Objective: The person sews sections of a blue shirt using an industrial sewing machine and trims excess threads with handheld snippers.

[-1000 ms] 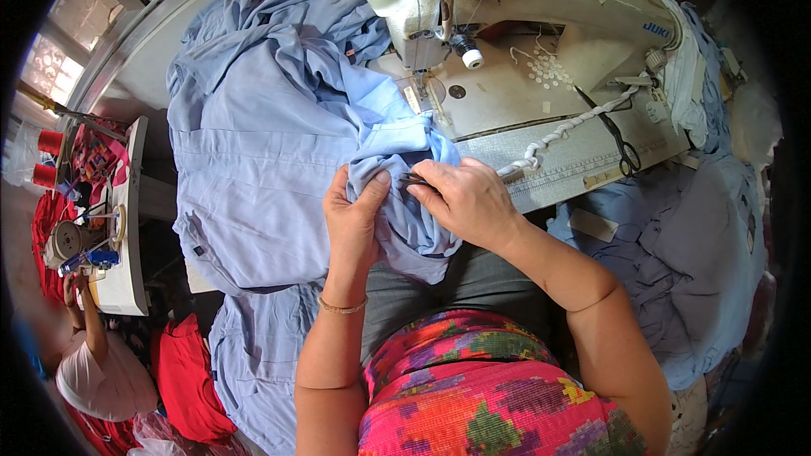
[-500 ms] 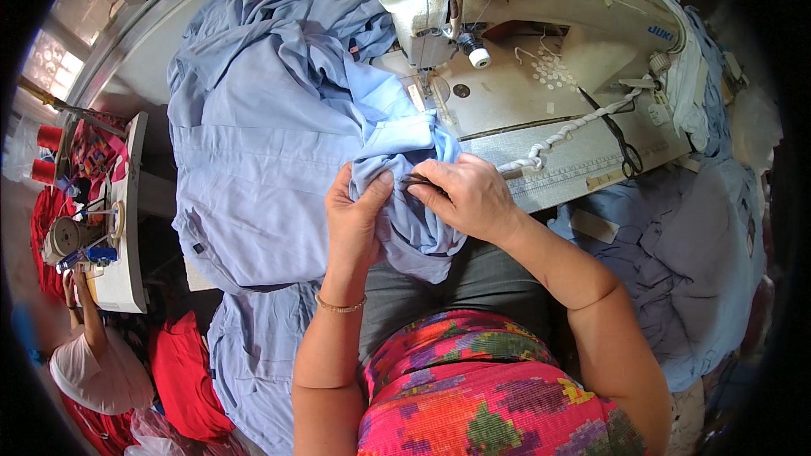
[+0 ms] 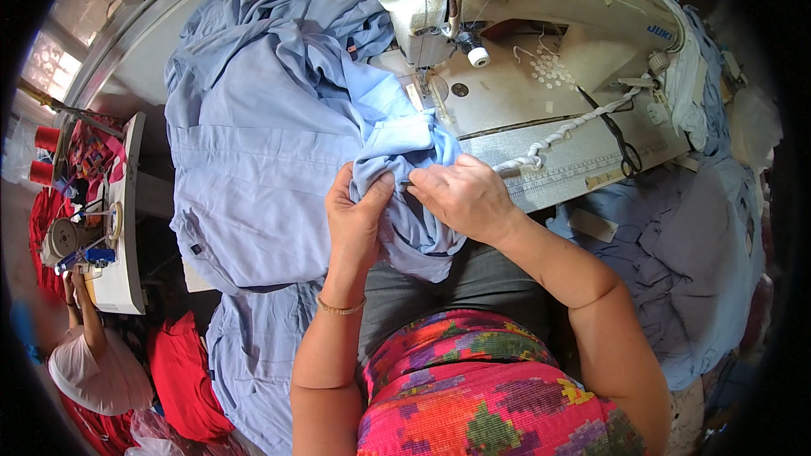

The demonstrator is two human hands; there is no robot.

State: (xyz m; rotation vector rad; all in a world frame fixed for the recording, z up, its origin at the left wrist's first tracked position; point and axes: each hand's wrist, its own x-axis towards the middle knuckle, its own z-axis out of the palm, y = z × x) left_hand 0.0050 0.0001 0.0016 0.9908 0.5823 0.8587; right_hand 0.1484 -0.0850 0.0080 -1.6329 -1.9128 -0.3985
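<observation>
- Far left: co-worker's table (image 3: pixel 129 262), pale, smooth edge; two glossy red thread cones (image 3: pixel 44 156) on it, cyl. shape.
- Near left: red cloth (image 3: pixel 187 380), soft folds.
- Left of ctr: blue garment (image 3: pixel 262 177), thin matte woven fabric, flat seamed panel, crumpled at far end; lies left of sewing machine, right part bunched btwn both hands.
- Left hand (image 3: pixel 355 211): thumb + fingers pinched tight on a gathered fold.
- Right hand (image 3: pixel 469 198): fingers curled round sm. dark tool (image 3: pixel 406 183), mostly hidden, tip at the fold.
- Far ctr–right: sewing machine (image 3: pixel 583 13), cream metal, rounded, worn; flat white round buttons (image 3: pixel 553 72) scattered on its bed.
- Right: twisted white cloth cord (image 3: pixel 583 123), ropy; black scissors (image 3: pixel 628 156), looped handles.
- Near right: rumpled blue-grey cloth heap (image 3: pixel 676 262), w/ pale flat tag (image 3: pixel 593 225).
</observation>
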